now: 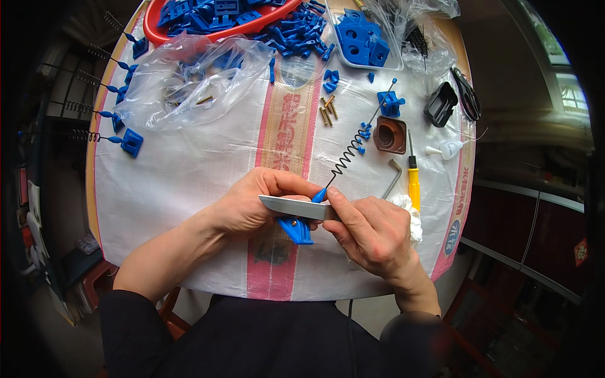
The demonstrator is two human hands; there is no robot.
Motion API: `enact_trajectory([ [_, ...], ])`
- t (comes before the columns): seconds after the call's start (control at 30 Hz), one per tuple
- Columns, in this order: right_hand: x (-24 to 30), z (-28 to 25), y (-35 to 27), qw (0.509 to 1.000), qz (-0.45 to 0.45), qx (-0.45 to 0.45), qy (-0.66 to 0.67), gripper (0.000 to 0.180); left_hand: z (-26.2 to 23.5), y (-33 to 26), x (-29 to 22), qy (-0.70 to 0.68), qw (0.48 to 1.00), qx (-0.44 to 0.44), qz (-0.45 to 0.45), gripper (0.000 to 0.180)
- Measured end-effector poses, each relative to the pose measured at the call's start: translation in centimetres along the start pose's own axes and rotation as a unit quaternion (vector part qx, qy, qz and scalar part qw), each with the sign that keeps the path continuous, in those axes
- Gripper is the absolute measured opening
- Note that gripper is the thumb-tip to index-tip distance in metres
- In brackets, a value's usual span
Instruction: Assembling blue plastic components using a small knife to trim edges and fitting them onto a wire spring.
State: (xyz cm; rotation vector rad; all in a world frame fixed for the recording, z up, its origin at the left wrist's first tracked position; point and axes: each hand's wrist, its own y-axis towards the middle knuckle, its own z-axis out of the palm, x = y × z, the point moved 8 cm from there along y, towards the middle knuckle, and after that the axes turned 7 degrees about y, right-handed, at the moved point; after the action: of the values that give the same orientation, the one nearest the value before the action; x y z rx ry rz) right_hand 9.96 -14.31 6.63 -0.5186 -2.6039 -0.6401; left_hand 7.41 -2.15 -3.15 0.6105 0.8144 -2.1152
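Note:
Near the front of the table my left hand (252, 200) grips a blue plastic clamp-like piece (295, 230) with a brass-coloured screw in it. A blue cone (319, 196) at its upper end leads into a black coiled wire (345, 157), which runs up and to the right with small blue bits along it. My right hand (373, 232) is closed round the end of a flat grey knife blade (293, 206). The blade lies across the front of the blue piece, just below the cone. The knife's handle is mostly hidden by my right fingers.
At the back stand a red basin (151, 28) and a clear tray (359, 63) of blue parts. Loose screws (328, 111), a brown pot (389, 136), a hex key (393, 178), a yellow screwdriver (413, 183) and scissors (465, 94) lie around. Finished-looking coiled wire pieces (131, 142) line the left edge.

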Motion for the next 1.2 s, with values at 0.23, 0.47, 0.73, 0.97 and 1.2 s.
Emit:
enact_trajectory([
  [0.23,-0.03,0.09,-0.01,1.000,0.001,-0.002,-0.003,0.047,-0.04,0.03,0.03,-0.001,1.000,-0.004,0.001,0.030],
  [0.47,0.06,0.09,0.06,1.000,0.000,0.003,-0.005,0.046,-0.13,0.02,0.06,0.009,1.000,-0.006,-0.001,0.032],
  [0.73,0.07,0.16,0.02,1.000,-0.005,-0.005,-0.004,0.046,-0.11,0.00,-0.02,0.015,1.000,-0.007,0.000,0.032],
  [0.97,0.11,0.16,0.06,1.000,-0.006,-0.012,-0.003,0.046,-0.17,-0.06,-0.05,0.021,1.000,-0.012,-0.006,0.032],
  [1.2,0.01,0.07,0.01,1.000,-0.005,-0.012,0.002,0.045,-0.07,0.02,-0.02,0.026,1.000,-0.005,-0.005,0.032],
])
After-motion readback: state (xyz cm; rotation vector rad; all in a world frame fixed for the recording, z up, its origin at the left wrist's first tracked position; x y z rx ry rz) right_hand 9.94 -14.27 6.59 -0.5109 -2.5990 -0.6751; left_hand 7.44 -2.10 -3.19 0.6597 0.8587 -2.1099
